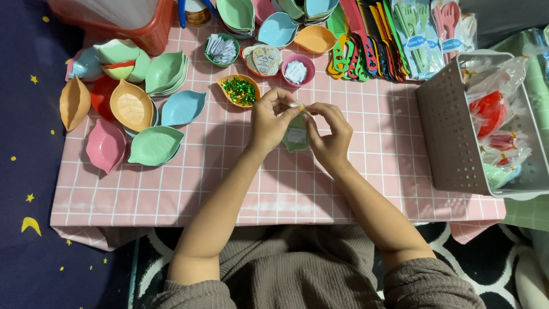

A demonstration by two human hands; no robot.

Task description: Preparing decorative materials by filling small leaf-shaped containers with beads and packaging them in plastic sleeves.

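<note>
Green packet (296, 136) hangs pinched between both hands' fingers (284, 106) — top edge.

Left hand (269, 123) and right hand (329, 134) pinching green leaf dish (296, 136), pink checked table (343, 189)

Leaf-shaped dishes (132, 106) lie left on the table (354, 189), a basket (457, 137) right, combs (357, 40) behind.

Bare cloth (366, 171) between dishes (154, 146) and basket (452, 143)
</note>
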